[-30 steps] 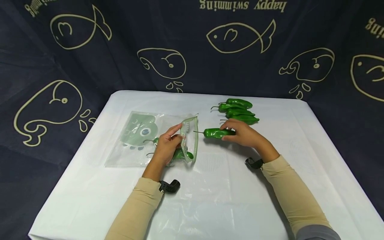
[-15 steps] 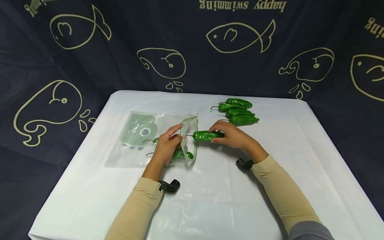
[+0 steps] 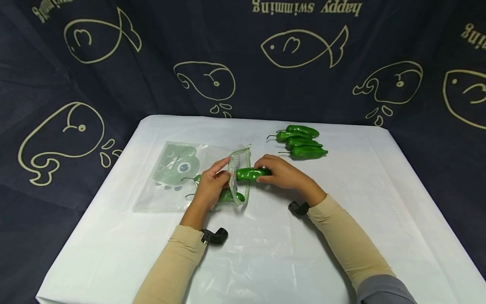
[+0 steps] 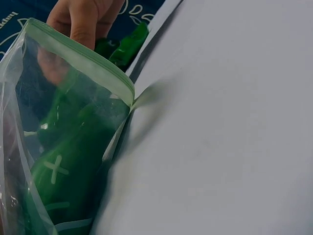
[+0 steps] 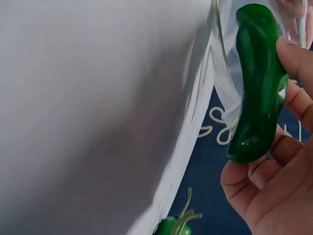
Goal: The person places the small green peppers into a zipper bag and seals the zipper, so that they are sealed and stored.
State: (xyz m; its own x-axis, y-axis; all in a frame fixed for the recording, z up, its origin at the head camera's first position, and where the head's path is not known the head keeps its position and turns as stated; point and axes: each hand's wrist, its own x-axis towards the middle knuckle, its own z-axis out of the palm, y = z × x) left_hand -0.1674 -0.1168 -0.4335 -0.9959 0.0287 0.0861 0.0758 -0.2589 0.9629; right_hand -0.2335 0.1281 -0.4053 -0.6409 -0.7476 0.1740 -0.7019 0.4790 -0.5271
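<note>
My left hand (image 3: 211, 185) grips the clear zip bag (image 3: 149, 202) near its mouth, which stands parted and faces right. The bag has a green zip edge (image 4: 83, 58) and a green cartoon print. Green peppers (image 3: 227, 195) lie inside, partly covered by my left hand. My right hand (image 3: 282, 172) pinches another green pepper (image 3: 248, 174) between thumb and fingers, its front end at the bag's mouth. In the right wrist view, that pepper (image 5: 259, 83) overlaps the clear plastic. Its stem is hidden in the head view.
Several green peppers (image 3: 306, 153) lie in a row at the back right of the white-covered table (image 3: 341, 253). A dark cloth (image 3: 243, 42) with fish and whale drawings hangs behind the table. Black cameras (image 3: 215, 236) are strapped to both wrists.
My right hand has moved left with the pepper, from beside the row to the bag's mouth, stem end first. My left hand and the bag have stayed in place.
</note>
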